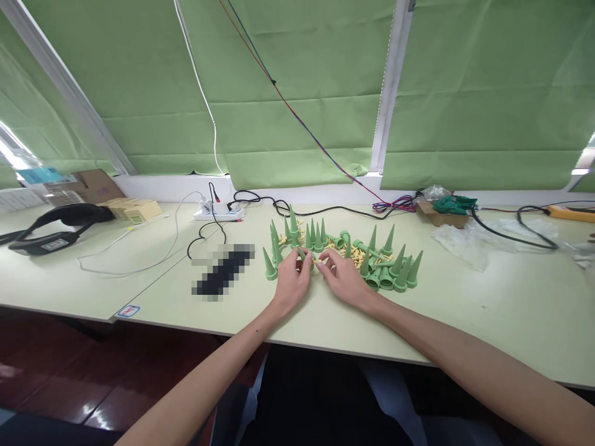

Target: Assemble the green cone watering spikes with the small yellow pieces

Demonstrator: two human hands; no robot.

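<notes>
My left hand (294, 279) has its fingers closed on a green cone (302, 253), mostly hidden behind the fingers. Close beside it, my right hand (343, 277) pinches a small yellow piece (318, 262) against or near the cone; whether the two touch I cannot tell. Several green cones stand upright behind the left hand, a tall one (293, 224) among them. More cones, some upright and some lying on their sides, crowd together to the right, such as the cone (414, 270). A pile of small yellow pieces (357, 256) lies just beyond my right hand.
On the pale table (465, 316), a black headset (60, 229) and small yellowish boxes (142, 211) lie left. A power strip (218, 212) with cables sits at the back. Back right are a cardboard box (441, 214) with green material and crumpled clear plastic (465, 244). A pixelated dark patch lies left of my hands.
</notes>
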